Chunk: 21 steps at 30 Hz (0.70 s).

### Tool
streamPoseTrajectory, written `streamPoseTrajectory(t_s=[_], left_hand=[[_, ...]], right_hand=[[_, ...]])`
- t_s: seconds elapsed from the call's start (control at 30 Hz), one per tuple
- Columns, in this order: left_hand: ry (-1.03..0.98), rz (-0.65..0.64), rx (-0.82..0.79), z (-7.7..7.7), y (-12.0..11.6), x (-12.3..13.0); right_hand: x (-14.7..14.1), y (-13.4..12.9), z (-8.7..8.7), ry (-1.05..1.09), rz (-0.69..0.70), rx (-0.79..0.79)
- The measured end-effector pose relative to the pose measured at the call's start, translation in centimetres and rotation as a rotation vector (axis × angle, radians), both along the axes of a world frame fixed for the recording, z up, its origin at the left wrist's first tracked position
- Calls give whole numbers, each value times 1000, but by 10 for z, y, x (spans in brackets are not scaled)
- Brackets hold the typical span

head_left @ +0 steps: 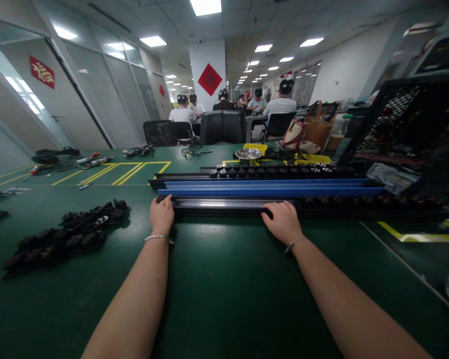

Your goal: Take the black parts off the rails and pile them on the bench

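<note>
A long black rail [217, 203] with a shiny strip along its top lies across the green table. My left hand [162, 215] is closed around its left end, fingers over the far side. Further right, my right hand [283, 220] grips the same rail, its fingertips partly hidden behind it. Dark pieces [359, 203] sit in a row along the rail's right part. Just behind it lies a blue rail [262, 187], and beyond that a black rail [179, 176]. A row of small black parts [254, 172] runs behind these.
On the left lie several black parts [75, 232] in strips. A metal bowl [249, 153] and a yellow tray [256, 147] stand at the back. Tools [95, 160] and cables [194, 150] lie about. A black rack [392, 129] rises at right; people [282, 104] sit beyond.
</note>
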<state>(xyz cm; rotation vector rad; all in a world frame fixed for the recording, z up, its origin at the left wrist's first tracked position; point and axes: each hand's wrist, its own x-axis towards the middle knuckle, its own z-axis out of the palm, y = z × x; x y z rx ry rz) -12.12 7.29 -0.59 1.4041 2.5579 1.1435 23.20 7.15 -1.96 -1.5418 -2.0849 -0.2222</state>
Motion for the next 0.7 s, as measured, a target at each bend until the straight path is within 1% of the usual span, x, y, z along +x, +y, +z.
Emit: streamPoseTrajectory(t_s=[0.23, 0.53, 0.7], left_hand=[[28, -11, 57, -7, 5, -10], [42, 4, 141, -18, 16, -24], [66, 23, 157, -19, 20, -28]], right_hand=[[1, 0, -1, -9, 0, 20], [0, -2, 2, -11, -6, 17], [0, -1, 2, -5, -7, 27]])
